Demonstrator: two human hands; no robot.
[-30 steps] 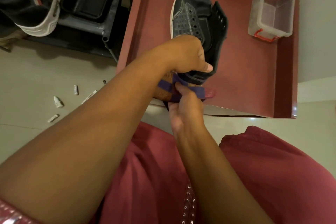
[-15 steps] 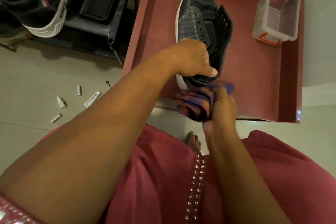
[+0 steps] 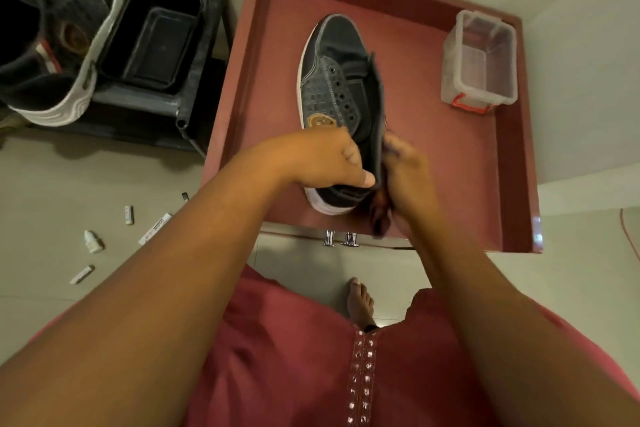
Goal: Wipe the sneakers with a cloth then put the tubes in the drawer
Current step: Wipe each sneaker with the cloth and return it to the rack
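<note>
Tubes [image 3: 128,214] lie scattered on the floor, left of the drawer [image 3: 512,184]. Inside it, the left hand [image 3: 322,159] grips the sneaker [image 3: 334,80] at the front edge; the right hand [image 3: 407,177] presses a cloth [image 3: 379,215] against it. A clear box [image 3: 479,62] sits in the far right corner.

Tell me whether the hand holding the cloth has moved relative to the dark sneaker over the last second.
Yes. The right hand with the cloth moved from under the dark sneaker's heel to its right side.

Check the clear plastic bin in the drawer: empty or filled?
Empty. Through the clear bin only its bare floor and walls show; the tubes lie on the floor.
</note>
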